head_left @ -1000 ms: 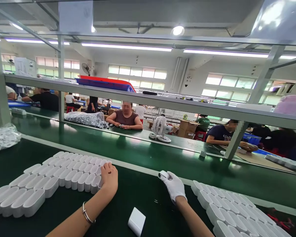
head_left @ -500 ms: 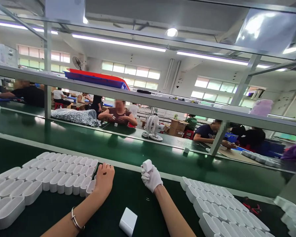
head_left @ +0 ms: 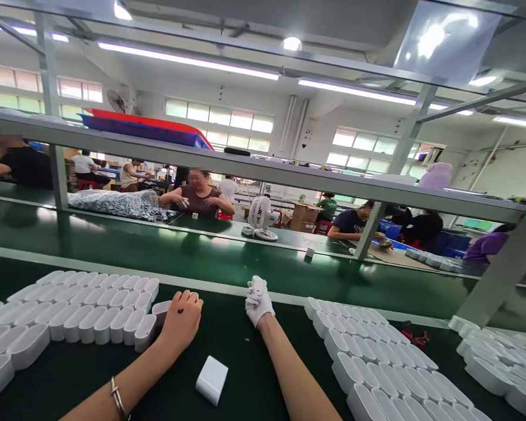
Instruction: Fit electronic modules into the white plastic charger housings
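My right hand [head_left: 259,307], in a white glove, is closed round a small white plastic casing [head_left: 258,285] and holds it up above the dark green work surface. My bare left hand [head_left: 182,320] is low over the surface, back upward, with the fingers curled down. A speck of white shows at its fingertips, but what they grip is hidden. Right beside it, partly covered by the hand, is an oval white casing [head_left: 161,309] at the end of the left rows of open casings [head_left: 87,324]. A single white casing [head_left: 212,380] lies between my forearms.
More rows of open white casings [head_left: 377,362] stand on the right, with red-handled pliers [head_left: 416,336] behind them and a further group of casings [head_left: 499,362] beyond. A metal post [head_left: 495,280] rises at right. Across the bench are a white fan [head_left: 260,213], a bag of parts [head_left: 118,204] and co-workers.
The view has shifted, so the scene sits further left. My right hand has turned the small casing. A casing beside my left hand now shows more clearly.
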A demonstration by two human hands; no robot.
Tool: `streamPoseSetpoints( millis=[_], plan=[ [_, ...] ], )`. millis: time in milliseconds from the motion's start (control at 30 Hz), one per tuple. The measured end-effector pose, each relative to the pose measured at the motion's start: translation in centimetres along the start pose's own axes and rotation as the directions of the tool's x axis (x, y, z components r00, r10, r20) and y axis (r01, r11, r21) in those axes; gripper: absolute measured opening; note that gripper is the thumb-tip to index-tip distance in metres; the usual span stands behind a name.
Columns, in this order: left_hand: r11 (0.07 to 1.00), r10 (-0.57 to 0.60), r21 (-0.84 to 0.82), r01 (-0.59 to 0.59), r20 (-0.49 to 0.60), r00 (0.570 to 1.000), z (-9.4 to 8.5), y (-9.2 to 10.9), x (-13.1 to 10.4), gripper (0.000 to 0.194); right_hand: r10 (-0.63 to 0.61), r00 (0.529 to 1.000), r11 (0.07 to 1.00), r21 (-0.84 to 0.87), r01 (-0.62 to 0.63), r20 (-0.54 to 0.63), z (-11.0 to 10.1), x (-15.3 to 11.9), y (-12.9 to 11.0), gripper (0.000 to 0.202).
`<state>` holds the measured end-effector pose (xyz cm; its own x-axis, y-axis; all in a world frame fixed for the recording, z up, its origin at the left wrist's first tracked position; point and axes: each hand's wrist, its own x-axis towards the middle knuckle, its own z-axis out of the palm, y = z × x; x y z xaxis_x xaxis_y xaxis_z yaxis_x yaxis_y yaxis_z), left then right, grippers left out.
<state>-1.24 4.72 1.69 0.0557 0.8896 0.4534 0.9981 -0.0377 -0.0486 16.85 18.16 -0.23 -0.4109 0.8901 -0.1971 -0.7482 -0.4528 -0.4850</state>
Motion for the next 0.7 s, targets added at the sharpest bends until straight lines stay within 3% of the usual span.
streamPoseSetpoints(
  millis=[267,467,600,700],
  plan=[
    [1.000,0.013,0.009,-0.013,0.035,0.999,0.3,-0.1,0.0,0.030,-0.045,0.994,0.998,-0.039,0.041,-0.103,0.0,0.9,0.2,0.033],
    [0.999,0.045,-0.019,-0.045,0.034,0.998,0.3,-0.1,-0.1,0.032,-0.191,0.960,0.966,-0.215,0.146,-0.207,0.0,1.9,0.5,0.030],
    [0.974,0.115,-0.197,-0.116,-0.018,0.993,1.0,0.4,-0.2,0.031,-0.401,0.871,0.866,-0.426,0.261,-0.282,-0.5,2.7,-0.7,0.022],
    [0.925,0.133,-0.347,-0.155,-0.088,0.987,1.9,0.9,-0.6,0.031,-0.585,0.765,0.723,-0.601,0.340,-0.271,-1.3,2.8,-2.3,0.036]
  ],
)
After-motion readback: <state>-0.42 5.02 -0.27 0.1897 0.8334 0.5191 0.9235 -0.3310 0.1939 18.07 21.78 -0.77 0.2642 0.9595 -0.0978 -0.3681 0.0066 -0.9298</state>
